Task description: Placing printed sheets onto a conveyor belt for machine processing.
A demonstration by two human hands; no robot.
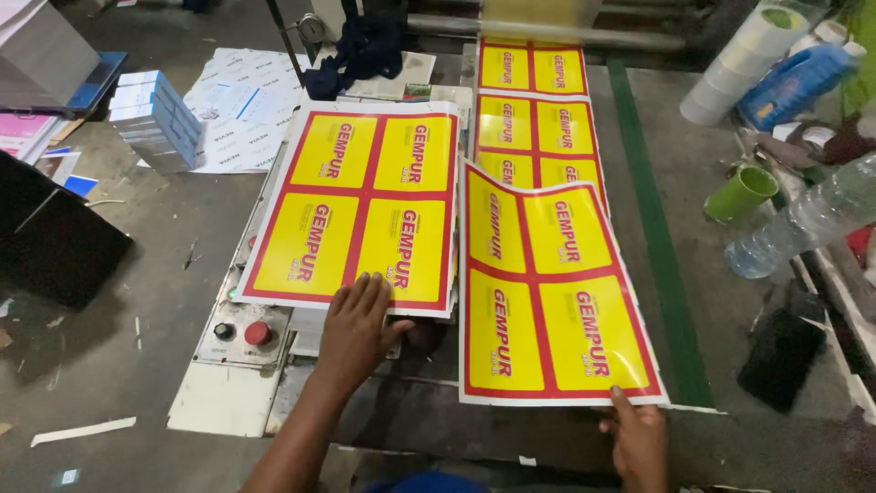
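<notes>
Left hand (354, 330) flat, fingers spread, pressing near edge of sheet stack (356, 205) on machine bed (228, 383); right hand (639, 440) pinches bottom edge of loose sheet (547, 297) lying just right of stack.

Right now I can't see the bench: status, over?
Left hand flat on stacked sheet. Right hand pinching front sheet at its near edge. Nothing blocking.
</notes>
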